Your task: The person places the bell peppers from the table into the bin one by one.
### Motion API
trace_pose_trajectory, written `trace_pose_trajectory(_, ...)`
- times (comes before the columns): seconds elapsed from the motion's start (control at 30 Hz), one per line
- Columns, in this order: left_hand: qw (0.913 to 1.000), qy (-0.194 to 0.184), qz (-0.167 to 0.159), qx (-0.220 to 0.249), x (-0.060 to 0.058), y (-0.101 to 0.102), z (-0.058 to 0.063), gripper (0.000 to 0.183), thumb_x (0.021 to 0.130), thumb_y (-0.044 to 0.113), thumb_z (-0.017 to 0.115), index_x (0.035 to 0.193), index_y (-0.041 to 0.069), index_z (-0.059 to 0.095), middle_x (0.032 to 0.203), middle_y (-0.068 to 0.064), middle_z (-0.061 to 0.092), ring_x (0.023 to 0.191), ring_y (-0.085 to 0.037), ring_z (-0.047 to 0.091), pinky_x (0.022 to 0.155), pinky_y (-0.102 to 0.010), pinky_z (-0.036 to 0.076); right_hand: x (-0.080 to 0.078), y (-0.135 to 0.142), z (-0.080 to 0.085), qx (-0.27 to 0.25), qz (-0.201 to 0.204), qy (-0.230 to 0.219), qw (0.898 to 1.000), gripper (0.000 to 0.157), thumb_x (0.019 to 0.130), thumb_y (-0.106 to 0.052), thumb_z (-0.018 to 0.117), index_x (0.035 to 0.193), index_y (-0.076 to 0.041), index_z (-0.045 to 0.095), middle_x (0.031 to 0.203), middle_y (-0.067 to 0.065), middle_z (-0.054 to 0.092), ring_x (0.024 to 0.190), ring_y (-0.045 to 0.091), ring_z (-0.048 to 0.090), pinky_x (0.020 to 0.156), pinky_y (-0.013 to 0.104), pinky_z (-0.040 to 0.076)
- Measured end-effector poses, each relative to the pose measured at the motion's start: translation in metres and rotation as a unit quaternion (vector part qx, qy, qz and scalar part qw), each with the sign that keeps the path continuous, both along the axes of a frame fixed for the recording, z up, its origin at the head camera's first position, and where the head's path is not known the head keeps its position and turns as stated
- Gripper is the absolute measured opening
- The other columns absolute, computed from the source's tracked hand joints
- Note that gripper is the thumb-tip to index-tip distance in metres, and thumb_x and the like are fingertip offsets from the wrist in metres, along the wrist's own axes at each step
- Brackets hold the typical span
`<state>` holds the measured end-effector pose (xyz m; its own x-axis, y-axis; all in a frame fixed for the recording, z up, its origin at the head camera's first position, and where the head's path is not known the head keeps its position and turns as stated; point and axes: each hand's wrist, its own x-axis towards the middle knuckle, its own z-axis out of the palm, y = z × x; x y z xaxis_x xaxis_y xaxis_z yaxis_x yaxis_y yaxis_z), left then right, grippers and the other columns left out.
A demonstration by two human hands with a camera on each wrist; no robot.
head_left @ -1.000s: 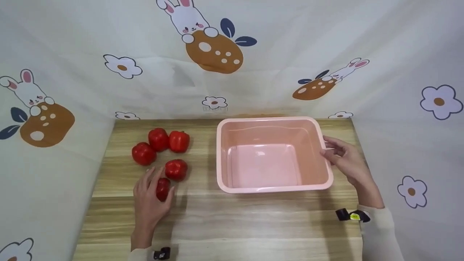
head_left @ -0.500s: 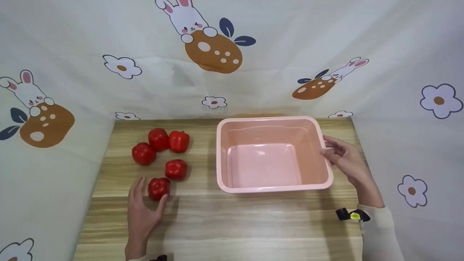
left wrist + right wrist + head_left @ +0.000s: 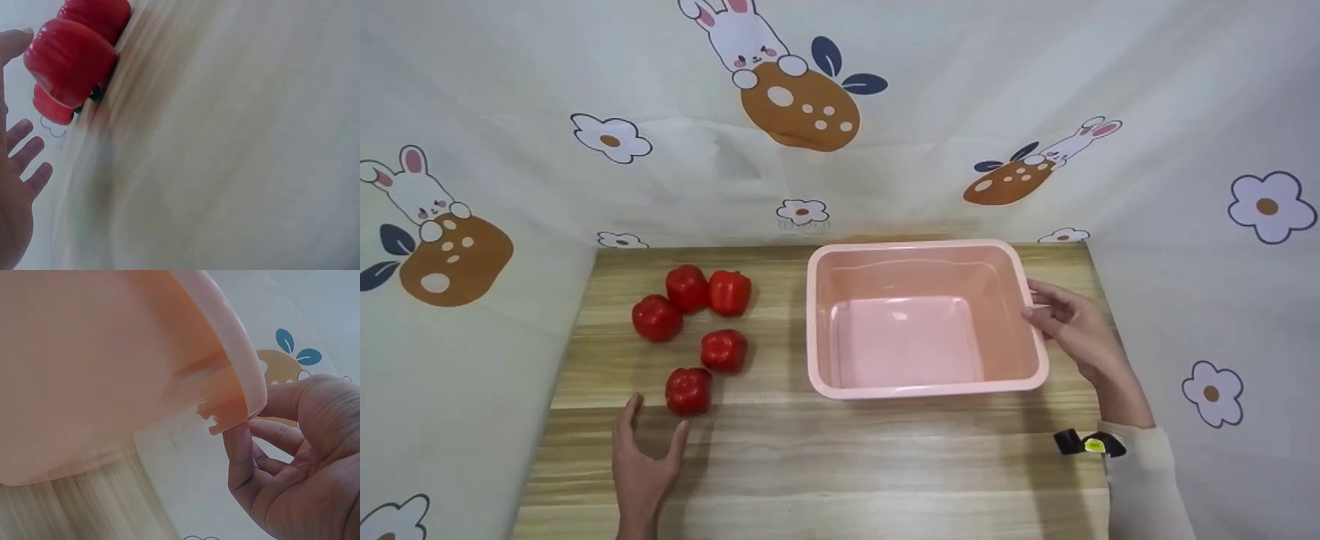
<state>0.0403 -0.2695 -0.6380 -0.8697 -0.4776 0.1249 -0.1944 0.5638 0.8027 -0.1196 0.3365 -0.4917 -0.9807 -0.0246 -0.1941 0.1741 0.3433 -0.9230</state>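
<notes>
My left hand (image 3: 643,469) is spread with nothing in it, thumb and fingers apart, just short of the nearest red bell pepper (image 3: 688,391). In the left wrist view that hand lies along the left edge, below the glossy peppers, one showing a green stem (image 3: 94,93). At the right, my right hand (image 3: 1078,334) pinches the rim of a pink plastic basin (image 3: 926,391) between thumb and fingers. The right wrist view shows the fingertips curled under the basin's lip (image 3: 256,391). Nothing lies inside the basin.
Four corners aside, several more bell peppers sit left of the basin, including one close behind the nearest (image 3: 724,351) and a farther group (image 3: 687,288). A wood-grain tabletop (image 3: 885,465) is enclosed by a printed cloth (image 3: 915,180) at the back and sides.
My left hand has let go of the nearest bell pepper and drawn back toward the front left, leaving it on the table. The right hand and basin stay put.
</notes>
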Motion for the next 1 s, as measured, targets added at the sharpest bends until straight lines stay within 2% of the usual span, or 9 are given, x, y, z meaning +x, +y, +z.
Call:
trace_pose_trajectory(0.1, 0.9997, -0.012, 0.001, 0.020, 0.002, 0.003, -0.006, 0.089, 0.088, 0.023, 0.087, 0.161, 0.008, 0.038, 0.162, -0.020, 0.046, 0.152, -0.038, 0.042, 0.129, -0.051, 0.034, 0.001, 0.001, -0.001, 0.006, -0.003, 0.000, 1.000, 0.058, 0.101, -0.017, 0.073, 0.153, 0.000, 0.053, 0.111, -0.013, 0.071, 0.092, 0.002, 0.072, 0.072, 0.024, 0.063)
trace_pose_trajectory(0.2, 0.9993, -0.022, -0.001, 0.031, 0.001, 0.006, -0.011, 0.089, 0.089, 0.023, 0.086, 0.161, 0.006, 0.037, 0.162, -0.020, 0.046, 0.153, -0.039, 0.042, 0.128, -0.052, 0.034, 0.001, 0.001, -0.001, 0.012, -0.002, 0.002, 1.000, 0.058, 0.101, -0.018, 0.073, 0.152, 0.000, 0.054, 0.110, -0.014, 0.072, 0.091, 0.002, 0.072, 0.072, 0.024, 0.062)
trace_pose_trajectory(0.27, 0.9994, -0.018, -0.006, 0.029, -0.001, 0.008, -0.014, 0.088, 0.089, 0.024, 0.086, 0.160, 0.006, 0.038, 0.162, -0.020, 0.046, 0.152, -0.040, 0.042, 0.130, -0.047, 0.034, 0.000, 0.001, -0.001, 0.011, 0.000, 0.004, 1.000, 0.058, 0.101, -0.018, 0.073, 0.152, 0.000, 0.054, 0.111, -0.013, 0.072, 0.091, 0.002, 0.072, 0.072, 0.024, 0.063)
trace_pose_trajectory(0.4, 0.9997, -0.004, -0.017, 0.017, -0.008, 0.010, -0.018, 0.087, 0.087, 0.023, 0.087, 0.158, 0.005, 0.041, 0.160, -0.021, 0.047, 0.150, -0.040, 0.044, 0.127, -0.049, 0.037, -0.001, 0.000, 0.000, 0.012, 0.002, 0.001, 1.000, 0.058, 0.102, -0.021, 0.072, 0.153, -0.001, 0.054, 0.112, -0.013, 0.072, 0.092, 0.002, 0.072, 0.072, 0.025, 0.063)
trace_pose_trajectory(0.5, 0.9997, 0.008, -0.023, 0.009, -0.014, 0.011, -0.020, 0.088, 0.085, 0.023, 0.088, 0.157, 0.004, 0.042, 0.158, -0.021, 0.049, 0.148, -0.040, 0.045, 0.122, -0.061, 0.038, -0.001, 0.000, 0.001, 0.008, 0.001, 0.000, 1.000, 0.057, 0.103, -0.024, 0.070, 0.153, -0.001, 0.053, 0.112, -0.013, 0.072, 0.092, 0.002, 0.072, 0.072, 0.026, 0.064)
trace_pose_trajectory(0.67, 0.9994, 0.016, -0.031, 0.007, -0.021, 0.011, -0.020, 0.087, 0.084, 0.024, 0.088, 0.156, 0.004, 0.043, 0.157, -0.020, 0.049, 0.148, -0.038, 0.045, 0.122, -0.062, 0.038, -0.001, 0.001, 0.002, -0.007, 0.001, 0.003, 1.000, 0.055, 0.104, -0.021, 0.069, 0.152, 0.001, 0.054, 0.110, -0.014, 0.073, 0.091, 0.002, 0.074, 0.073, 0.029, 0.066)
trace_pose_trajectory(0.83, 0.9991, 0.023, -0.036, 0.010, -0.025, 0.013, -0.021, 0.088, 0.084, 0.023, 0.089, 0.156, 0.003, 0.043, 0.156, -0.020, 0.050, 0.147, -0.036, 0.046, 0.124, -0.054, 0.039, -0.003, 0.001, 0.002, -0.010, 0.001, 0.000, 1.000, 0.053, 0.103, -0.017, 0.069, 0.151, 0.002, 0.054, 0.109, -0.014, 0.074, 0.092, 0.004, 0.075, 0.075, 0.033, 0.067)
trace_pose_trajectory(1.0, 0.9987, 0.031, -0.040, 0.008, -0.032, 0.015, -0.024, 0.090, 0.082, 0.022, 0.091, 0.156, 0.003, 0.043, 0.154, -0.018, 0.052, 0.144, -0.031, 0.049, 0.122, -0.033, 0.037, -0.004, 0.002, 0.001, -0.011, -0.004, -0.005, 1.000, 0.053, 0.103, -0.017, 0.069, 0.151, 0.001, 0.054, 0.108, -0.016, 0.073, 0.091, 0.004, 0.075, 0.075, 0.033, 0.067)
